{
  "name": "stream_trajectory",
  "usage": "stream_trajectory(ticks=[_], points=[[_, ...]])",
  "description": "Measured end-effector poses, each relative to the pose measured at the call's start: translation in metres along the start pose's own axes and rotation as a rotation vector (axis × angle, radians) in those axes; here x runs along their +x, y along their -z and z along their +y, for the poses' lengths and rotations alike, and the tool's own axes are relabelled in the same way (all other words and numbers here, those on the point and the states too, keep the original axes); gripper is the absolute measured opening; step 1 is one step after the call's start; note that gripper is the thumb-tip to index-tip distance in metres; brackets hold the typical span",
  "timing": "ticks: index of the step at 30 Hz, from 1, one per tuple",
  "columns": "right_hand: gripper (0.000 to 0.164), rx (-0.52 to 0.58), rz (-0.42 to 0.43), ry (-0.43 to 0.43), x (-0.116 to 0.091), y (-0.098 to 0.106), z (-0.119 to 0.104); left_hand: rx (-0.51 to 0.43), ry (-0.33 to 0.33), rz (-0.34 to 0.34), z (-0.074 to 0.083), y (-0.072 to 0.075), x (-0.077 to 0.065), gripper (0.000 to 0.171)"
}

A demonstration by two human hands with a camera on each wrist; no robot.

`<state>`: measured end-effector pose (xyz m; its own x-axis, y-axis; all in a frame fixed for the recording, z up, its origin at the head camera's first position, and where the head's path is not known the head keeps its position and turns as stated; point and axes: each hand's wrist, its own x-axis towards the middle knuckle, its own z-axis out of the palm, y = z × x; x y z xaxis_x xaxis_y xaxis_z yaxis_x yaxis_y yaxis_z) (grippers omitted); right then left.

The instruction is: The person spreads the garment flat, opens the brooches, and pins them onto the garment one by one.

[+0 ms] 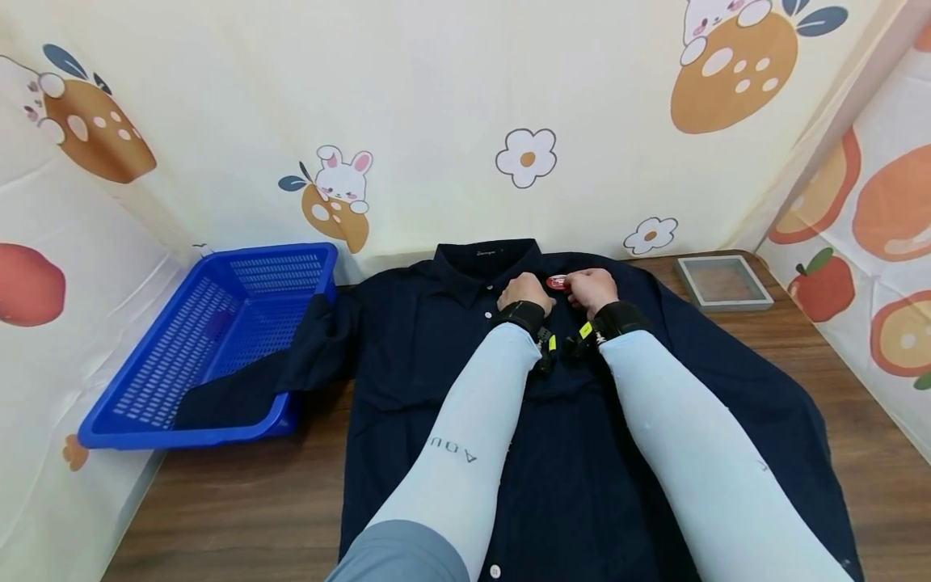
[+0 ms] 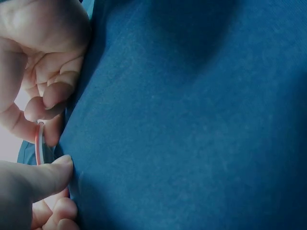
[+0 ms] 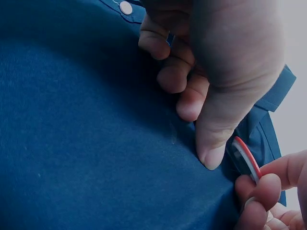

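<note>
A navy button-up shirt [image 1: 436, 380] lies spread on the table, collar at the far side. A small red badge [image 1: 556, 282] with a pale rim is on its upper chest, between both hands. My right hand [image 1: 591, 288] pinches the badge [image 3: 247, 158] by its edge, tilted up from the cloth. My left hand [image 1: 527, 291] is beside it with fingers curled; its thumb [image 3: 211, 153] bears on a fold of shirt cloth next to the badge. The left index fingertip and the badge's back are mostly hidden.
A blue plastic basket [image 1: 211, 438] stands at the left, with one shirt sleeve [image 1: 233, 392] draped into it. At the back right is a grey-framed box [image 1: 727, 305] on the wooden table [image 1: 218, 517]. Patterned cloth walls [image 1: 436, 81] enclose the back and sides.
</note>
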<state>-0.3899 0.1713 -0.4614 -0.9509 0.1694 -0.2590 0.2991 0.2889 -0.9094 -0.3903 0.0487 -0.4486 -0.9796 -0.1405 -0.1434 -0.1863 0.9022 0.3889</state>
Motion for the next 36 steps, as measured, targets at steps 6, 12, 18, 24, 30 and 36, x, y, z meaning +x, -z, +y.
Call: stream_trajectory(ticks=[6, 12, 18, 24, 30, 36], points=[[0.029, 0.053, -0.007, -0.016, -0.001, 0.003, -0.001, -0.014, -0.002, 0.018, 0.000, -0.001, -0.002, 0.037], [0.025, 0.135, -0.011, -0.032, -0.002, 0.005, -0.002, 0.009, -0.031, 0.006, 0.000, -0.003, -0.003, 0.029], [0.027, 0.245, -0.047, -0.071, -0.008, 0.009, -0.002, 0.027, -0.041, -0.015, -0.001, -0.006, -0.004, 0.027], [0.031, 0.323, -0.055, -0.087, -0.009, 0.010, -0.001, 0.012, -0.051, -0.010, -0.003, -0.008, -0.001, 0.028], [0.030, 0.281, -0.040, -0.073, -0.006, 0.009, 0.002, 0.018, -0.057, -0.024, -0.005, -0.009, -0.001, 0.030], [0.028, 0.244, -0.033, -0.051, -0.004, 0.009, 0.005, 0.038, -0.080, -0.028, -0.004, -0.006, -0.006, 0.028]])
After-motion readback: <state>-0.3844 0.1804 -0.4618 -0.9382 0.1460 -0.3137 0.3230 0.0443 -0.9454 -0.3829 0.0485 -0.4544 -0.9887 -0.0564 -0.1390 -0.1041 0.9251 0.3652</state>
